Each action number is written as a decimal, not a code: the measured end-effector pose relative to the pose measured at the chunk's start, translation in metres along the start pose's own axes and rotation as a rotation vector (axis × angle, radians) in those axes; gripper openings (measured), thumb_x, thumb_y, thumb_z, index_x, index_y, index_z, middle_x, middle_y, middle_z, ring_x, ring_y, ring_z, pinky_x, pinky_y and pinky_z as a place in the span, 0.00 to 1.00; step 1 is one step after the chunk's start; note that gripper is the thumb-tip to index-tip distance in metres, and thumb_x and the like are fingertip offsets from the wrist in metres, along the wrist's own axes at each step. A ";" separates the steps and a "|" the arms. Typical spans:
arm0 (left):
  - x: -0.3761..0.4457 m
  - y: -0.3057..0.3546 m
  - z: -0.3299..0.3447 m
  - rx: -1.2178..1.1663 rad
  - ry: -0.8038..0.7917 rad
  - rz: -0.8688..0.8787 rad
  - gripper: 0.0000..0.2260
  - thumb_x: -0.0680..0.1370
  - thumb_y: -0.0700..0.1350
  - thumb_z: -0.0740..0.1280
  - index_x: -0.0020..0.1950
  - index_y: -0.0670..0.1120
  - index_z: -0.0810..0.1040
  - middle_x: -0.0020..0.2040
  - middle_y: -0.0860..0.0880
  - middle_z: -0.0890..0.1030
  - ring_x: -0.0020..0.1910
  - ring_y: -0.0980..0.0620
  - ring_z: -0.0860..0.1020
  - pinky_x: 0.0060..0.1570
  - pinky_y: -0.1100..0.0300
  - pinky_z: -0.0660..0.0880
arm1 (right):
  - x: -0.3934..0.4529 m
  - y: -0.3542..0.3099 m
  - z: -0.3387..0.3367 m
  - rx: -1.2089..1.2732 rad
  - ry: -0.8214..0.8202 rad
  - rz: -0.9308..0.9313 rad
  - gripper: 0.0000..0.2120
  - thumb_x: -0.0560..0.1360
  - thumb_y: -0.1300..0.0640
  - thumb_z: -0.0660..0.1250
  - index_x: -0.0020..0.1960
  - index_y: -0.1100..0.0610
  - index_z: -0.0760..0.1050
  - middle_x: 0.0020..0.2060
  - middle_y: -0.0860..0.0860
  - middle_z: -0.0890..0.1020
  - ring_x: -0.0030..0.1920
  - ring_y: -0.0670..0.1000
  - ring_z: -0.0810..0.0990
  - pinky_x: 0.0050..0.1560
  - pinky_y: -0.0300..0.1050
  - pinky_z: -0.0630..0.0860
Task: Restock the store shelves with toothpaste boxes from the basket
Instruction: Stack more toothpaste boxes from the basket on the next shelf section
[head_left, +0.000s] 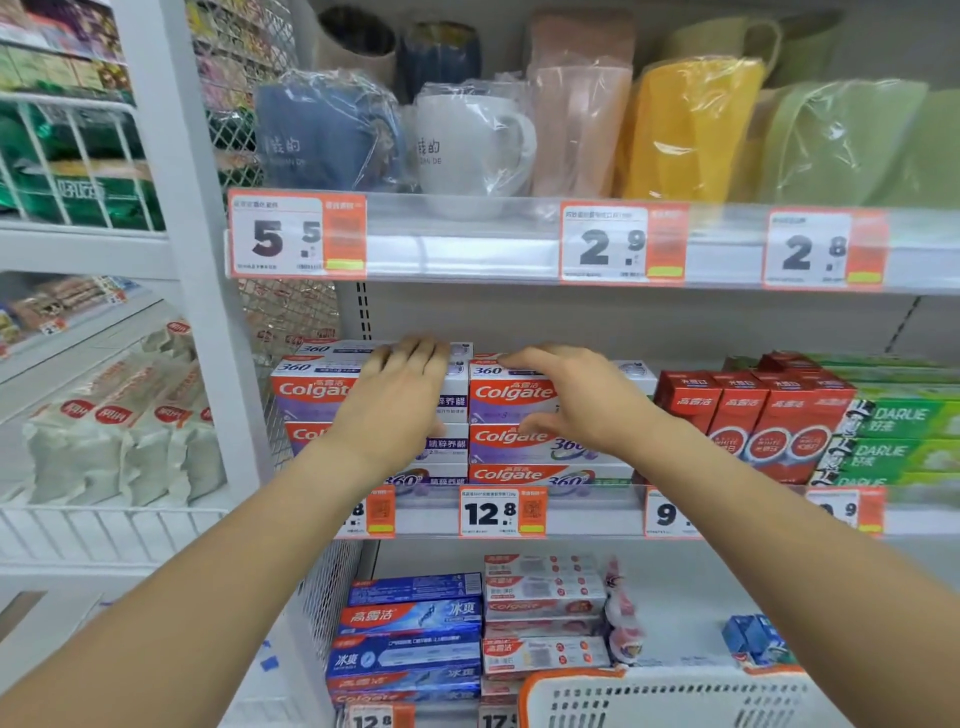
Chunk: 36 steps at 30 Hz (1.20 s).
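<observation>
Two stacks of purple-and-red Colgate 360 toothpaste boxes stand side by side on the middle shelf. My left hand lies flat on the top front of the left stack, fingers spread over its upper edge. My right hand rests with curved fingers on the top box of the right stack. Neither hand closes around a box. A white basket with an orange rim shows at the bottom right; its contents are hidden.
Red toothpaste boxes and green Darlie boxes fill the shelf to the right. Wrapped mugs stand on the shelf above. Blue toothpaste boxes and pale ones lie on the lower shelf. A white upright borders the left.
</observation>
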<state>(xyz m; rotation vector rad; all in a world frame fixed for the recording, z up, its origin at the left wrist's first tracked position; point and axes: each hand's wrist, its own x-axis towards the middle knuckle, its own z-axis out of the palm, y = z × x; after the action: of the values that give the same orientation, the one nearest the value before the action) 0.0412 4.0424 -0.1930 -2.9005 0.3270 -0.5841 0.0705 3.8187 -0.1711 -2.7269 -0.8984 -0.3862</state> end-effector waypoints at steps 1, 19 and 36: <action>-0.001 0.001 0.000 0.008 0.004 0.001 0.40 0.77 0.54 0.70 0.80 0.44 0.51 0.80 0.44 0.58 0.79 0.44 0.55 0.77 0.48 0.53 | 0.000 -0.001 0.000 -0.003 0.000 0.005 0.34 0.70 0.47 0.78 0.72 0.45 0.69 0.67 0.48 0.77 0.64 0.52 0.76 0.67 0.53 0.74; -0.009 0.017 0.010 -0.041 0.174 -0.042 0.38 0.68 0.39 0.77 0.76 0.45 0.66 0.72 0.44 0.71 0.72 0.43 0.67 0.72 0.42 0.60 | -0.015 0.009 0.033 -0.291 0.220 -0.086 0.35 0.72 0.50 0.76 0.75 0.52 0.67 0.71 0.52 0.74 0.71 0.58 0.71 0.71 0.60 0.65; 0.018 0.089 -0.009 -0.119 0.286 0.071 0.36 0.71 0.62 0.72 0.73 0.45 0.67 0.69 0.42 0.72 0.71 0.37 0.67 0.70 0.35 0.62 | -0.104 0.136 -0.037 -0.310 0.297 0.074 0.26 0.77 0.40 0.66 0.69 0.55 0.75 0.65 0.56 0.79 0.65 0.61 0.76 0.67 0.64 0.70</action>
<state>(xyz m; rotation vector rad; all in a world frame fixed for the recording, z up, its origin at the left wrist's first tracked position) 0.0376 3.9511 -0.1968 -2.9005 0.5158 -1.0013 0.0663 3.6450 -0.1902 -2.8526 -0.7040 -0.9566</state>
